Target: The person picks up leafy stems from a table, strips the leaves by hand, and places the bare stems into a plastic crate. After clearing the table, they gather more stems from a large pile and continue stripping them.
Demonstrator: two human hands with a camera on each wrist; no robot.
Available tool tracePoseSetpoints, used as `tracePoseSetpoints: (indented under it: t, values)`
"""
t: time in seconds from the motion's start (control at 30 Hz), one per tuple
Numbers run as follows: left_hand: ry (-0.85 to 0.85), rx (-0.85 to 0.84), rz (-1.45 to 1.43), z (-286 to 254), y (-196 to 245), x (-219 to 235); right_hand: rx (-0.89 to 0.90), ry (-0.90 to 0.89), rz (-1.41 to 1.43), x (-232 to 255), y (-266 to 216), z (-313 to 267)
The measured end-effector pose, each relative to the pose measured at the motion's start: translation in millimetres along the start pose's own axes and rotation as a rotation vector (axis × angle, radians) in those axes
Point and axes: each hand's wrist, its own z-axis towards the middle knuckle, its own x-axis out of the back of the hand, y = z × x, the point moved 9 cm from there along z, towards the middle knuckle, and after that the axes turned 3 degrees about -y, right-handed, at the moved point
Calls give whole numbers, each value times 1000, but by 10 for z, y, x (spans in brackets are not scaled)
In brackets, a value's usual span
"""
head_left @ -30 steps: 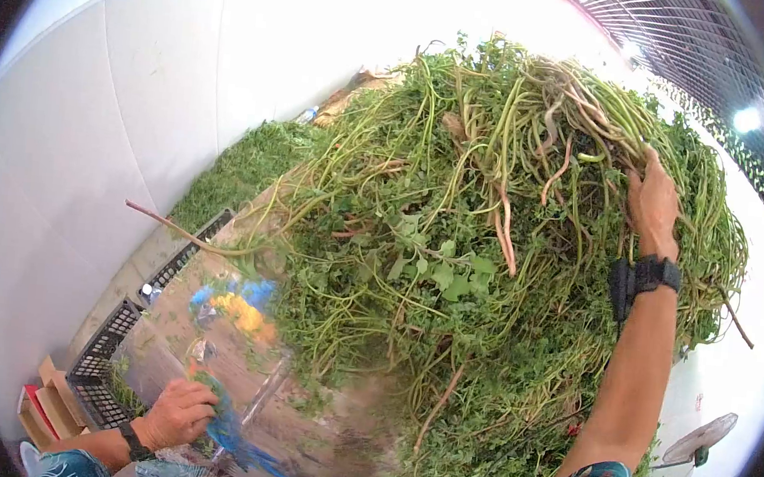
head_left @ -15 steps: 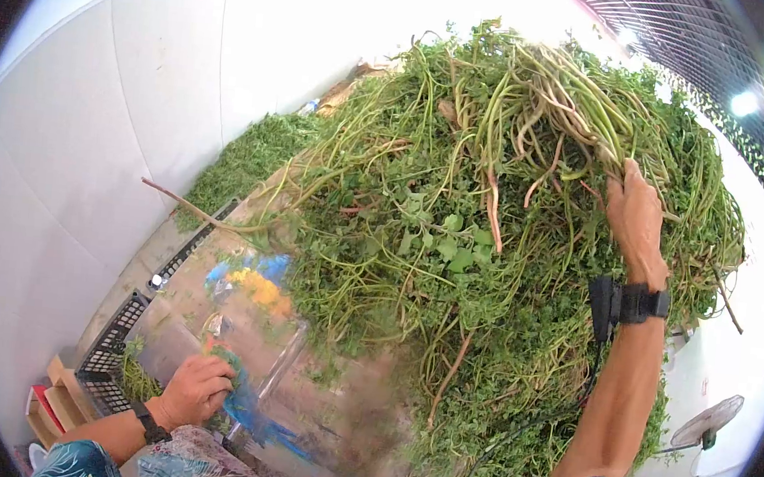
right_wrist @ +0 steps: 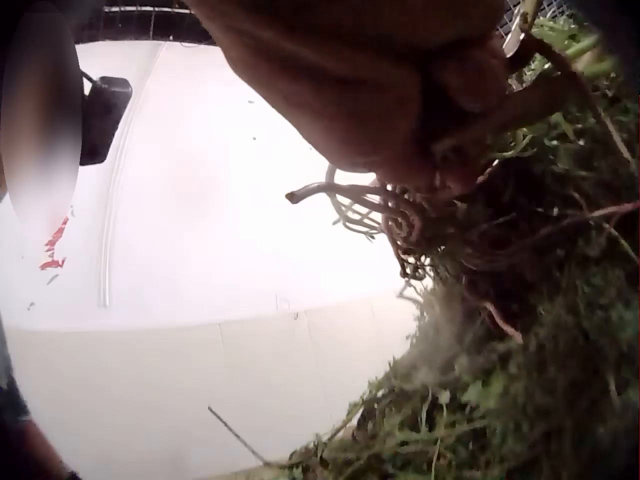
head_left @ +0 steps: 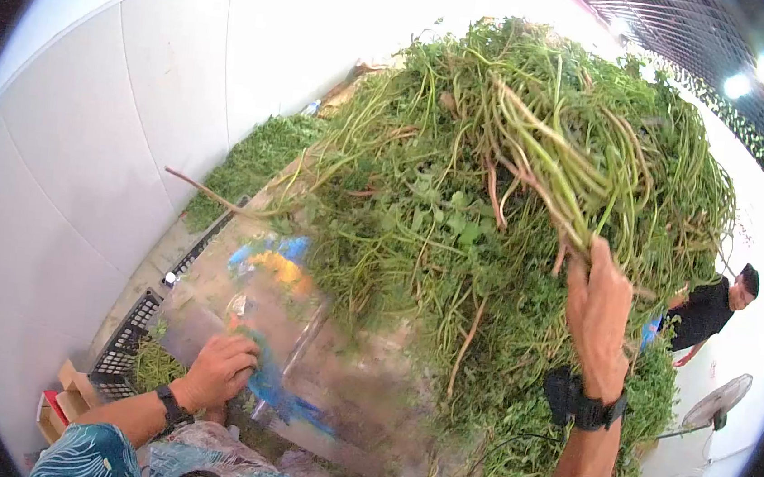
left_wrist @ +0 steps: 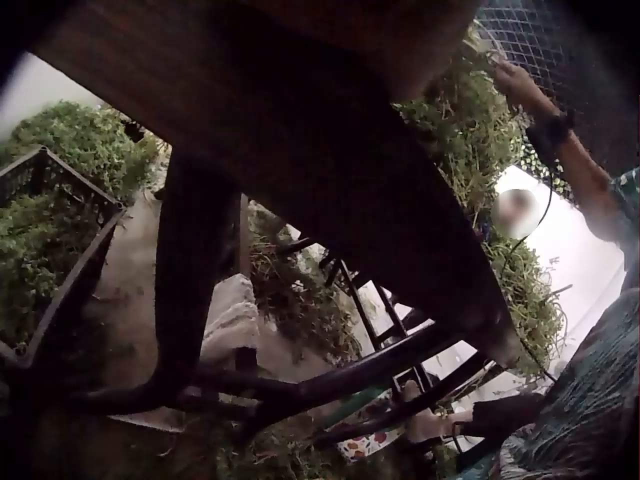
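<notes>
My right hand (head_left: 597, 321) grips the lower ends of a bundle of long green stems (head_left: 556, 167), which fans out up and left over a tall heap of leafy stems (head_left: 398, 258). In the right wrist view the hand (right_wrist: 400, 100) is dark and close, with curled stem ends (right_wrist: 400, 220) below it. The left hand (head_left: 223, 370) is low on the left at the tabletop (head_left: 375, 420), its fingers bent beside a blue patch (head_left: 270, 379). Whether it holds anything is hidden.
Black crates (head_left: 126, 334) stand left of the table, with more greens (head_left: 253, 159) behind. A cardboard box (head_left: 67, 406) is at lower left. Right of the heap are a person in black (head_left: 707, 312) and a fan (head_left: 718, 400). A black frame (left_wrist: 340, 375) shows below the tabletop.
My right hand has come down and toward me with the stems, drawing them across the heap. The left hand stays low at the tabletop. A person has come into view at right.
</notes>
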Motion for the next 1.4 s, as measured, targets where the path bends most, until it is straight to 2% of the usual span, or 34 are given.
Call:
tracePoseSetpoints:
  t: [0.17,0.2,0.3,0.33,0.43,0.47,0.57,0.63,0.73,0.83,0.97,1.0,1.1,1.23,1.33,1.4]
  values:
    - [-22,-9,-23,-36,15,-17,47,-2,106,-122,-165,-783]
    - [-4,-43,-20,-42,20,-14,-19,-63,144,-199,-168,-924]
    - [22,-65,-41,-39,73,35,-43,-191,197,-428,-382,-1307]
    - [4,-56,-54,-59,54,12,2,-174,236,-501,-480,-1463]
    - [37,-86,-47,-86,50,12,41,-357,320,-839,-668,-1933]
    - [-3,-65,-49,-97,15,-34,39,-508,269,-1037,-671,-2100]
    - [1,-61,-48,-107,26,-33,6,-585,316,-1416,-519,-2571]
    - [-10,-49,-56,-124,13,-54,-78,-586,319,-1590,-362,-2804]
    - [-3,-53,-51,-131,5,-85,-155,-594,345,-1601,-343,-2784]
    - [10,-53,-55,-123,4,-76,-85,-521,257,-1429,-479,-2850]
    - [1,-49,-96,-109,7,-99,-235,-447,424,-998,-478,-2717]
    - [-4,-52,-107,-91,13,-95,-268,-340,492,-915,-420,-2675]
    - [1,-75,-67,-76,43,-93,-373,-262,574,-790,-229,-2456]
    - [24,-94,-30,-68,78,-83,-353,-70,448,-796,30,-2124]
    - [19,-86,-10,-84,45,-105,-252,82,264,-938,113,-1973]
    - [11,-98,-15,-82,49,-102,-327,-99,329,-1210,140,-1986]
